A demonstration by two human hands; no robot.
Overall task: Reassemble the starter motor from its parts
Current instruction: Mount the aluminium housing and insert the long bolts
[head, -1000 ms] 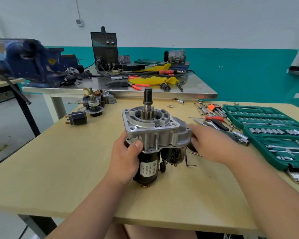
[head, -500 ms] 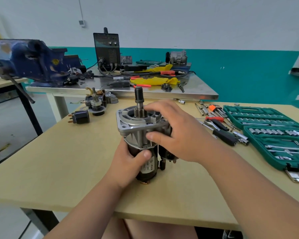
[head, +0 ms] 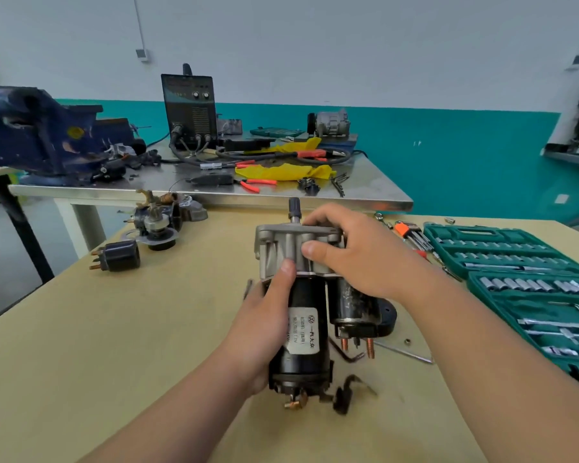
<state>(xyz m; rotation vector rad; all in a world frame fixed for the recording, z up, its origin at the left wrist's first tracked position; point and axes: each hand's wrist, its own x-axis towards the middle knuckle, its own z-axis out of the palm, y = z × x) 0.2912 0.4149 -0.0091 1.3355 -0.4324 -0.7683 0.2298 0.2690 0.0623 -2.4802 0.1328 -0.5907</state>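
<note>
The starter motor (head: 306,332) is lifted off the wooden table (head: 114,329) and tilted, its black body toward me and its pinion shaft pointing away. My left hand (head: 264,325) grips the black body from the left, thumb on the silver nose housing (head: 278,243). My right hand (head: 361,255) grips that housing from the right, fingers over its flange. The solenoid (head: 355,307) sits beside the body, copper terminals facing me. A brush lead dangles under the rear end.
A black solenoid part (head: 119,256) and a pile of dismantled parts (head: 157,218) lie at the left. Green socket cases (head: 522,279) and screwdrivers (head: 408,233) fill the right side. A hex key (head: 345,354) lies below the motor. A metal bench (head: 214,192) with a vise stands behind.
The motor has been tipped from upright on the table to leaning back toward me and raised. My right hand stays on the nose housing; my left thumb has slid up onto it.
</note>
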